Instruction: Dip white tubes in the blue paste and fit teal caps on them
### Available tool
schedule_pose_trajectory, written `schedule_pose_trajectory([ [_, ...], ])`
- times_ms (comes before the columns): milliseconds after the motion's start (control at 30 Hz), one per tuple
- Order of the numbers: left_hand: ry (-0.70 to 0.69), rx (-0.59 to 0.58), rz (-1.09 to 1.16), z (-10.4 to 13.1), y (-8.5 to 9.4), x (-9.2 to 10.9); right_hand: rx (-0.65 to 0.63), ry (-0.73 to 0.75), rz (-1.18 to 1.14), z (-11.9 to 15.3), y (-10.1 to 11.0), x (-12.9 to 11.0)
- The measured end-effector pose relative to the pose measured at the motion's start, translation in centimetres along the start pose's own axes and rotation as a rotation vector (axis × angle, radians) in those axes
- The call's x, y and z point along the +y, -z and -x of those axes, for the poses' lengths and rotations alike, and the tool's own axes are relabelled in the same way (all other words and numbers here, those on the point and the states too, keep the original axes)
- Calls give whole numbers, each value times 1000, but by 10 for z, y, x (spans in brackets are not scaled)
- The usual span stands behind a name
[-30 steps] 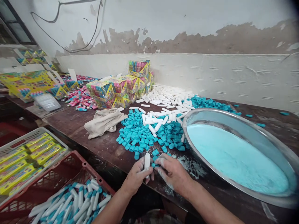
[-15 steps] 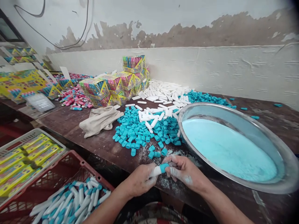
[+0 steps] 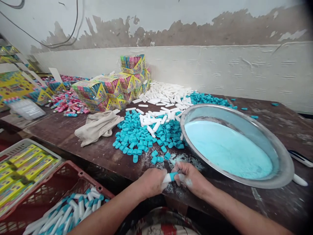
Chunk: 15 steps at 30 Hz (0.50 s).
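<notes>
My left hand point(image 3: 152, 182) is closed around a white plastic tube point(image 3: 167, 178), held just over the table's near edge. On the tube's right end sits a teal cap point(image 3: 172, 176), pinched in the fingers of my right hand point(image 3: 193, 180). Pale powder coats my right fingers. Beyond my hands spreads a heap of loose teal caps point(image 3: 133, 138), with several lying closer to me. White tubes point(image 3: 168, 94) are piled behind and partly on top of them. To the right stands a wide metal basin point(image 3: 285, 164) holding light-blue powder point(image 3: 227, 150).
At lower left, a red crate point(image 3: 81, 176) holds capped tubes point(image 3: 70, 213), beside a pale tray point(image 3: 57, 160) of yellow boxes. A cloth point(image 3: 97, 129) lies left of the caps. Packed display boxes point(image 3: 97, 93) are stacked behind. A dark-and-white object point(image 3: 302, 159) lies right of the basin.
The view has turned slightly right, bringing objects beside the basin into sight. Both hands keep their hold on the tube and cap; less of the white tube shows between them.
</notes>
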<state>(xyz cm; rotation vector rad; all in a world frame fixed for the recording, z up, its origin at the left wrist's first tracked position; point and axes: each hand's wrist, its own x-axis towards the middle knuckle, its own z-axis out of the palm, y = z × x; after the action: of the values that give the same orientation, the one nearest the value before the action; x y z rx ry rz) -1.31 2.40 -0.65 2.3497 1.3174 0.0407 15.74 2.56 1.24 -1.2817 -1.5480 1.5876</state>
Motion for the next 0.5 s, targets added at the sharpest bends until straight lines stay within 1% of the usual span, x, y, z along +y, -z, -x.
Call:
schedule_pose_trajectory([
  [67, 9, 3, 1, -1, -1, 4, 46, 39, 63, 0, -2, 4],
  [133, 25, -3, -14, -1, -3, 9, 67, 74, 146, 0, -2, 8],
  [200, 38, -14, -42, -1, -4, 13, 63, 95, 212, 2, -1, 12],
  [300, 26, -23, -80, 0, -4, 14, 18, 128, 227, 6, 2, 13],
  [400, 32, -7, -80, 4, 1, 5, -107, 153, 209, 6, 9, 6],
  [433, 53, 9, -66, 7, 4, 0, -119, 170, 232, 2, 12, 4],
  [467, 83, 31, -46, 10, 6, -6, -97, 197, 274, -3, 14, 2],
  [500, 118, 62, -19, 14, 9, -13, -43, 232, 325, -10, 17, 0],
])
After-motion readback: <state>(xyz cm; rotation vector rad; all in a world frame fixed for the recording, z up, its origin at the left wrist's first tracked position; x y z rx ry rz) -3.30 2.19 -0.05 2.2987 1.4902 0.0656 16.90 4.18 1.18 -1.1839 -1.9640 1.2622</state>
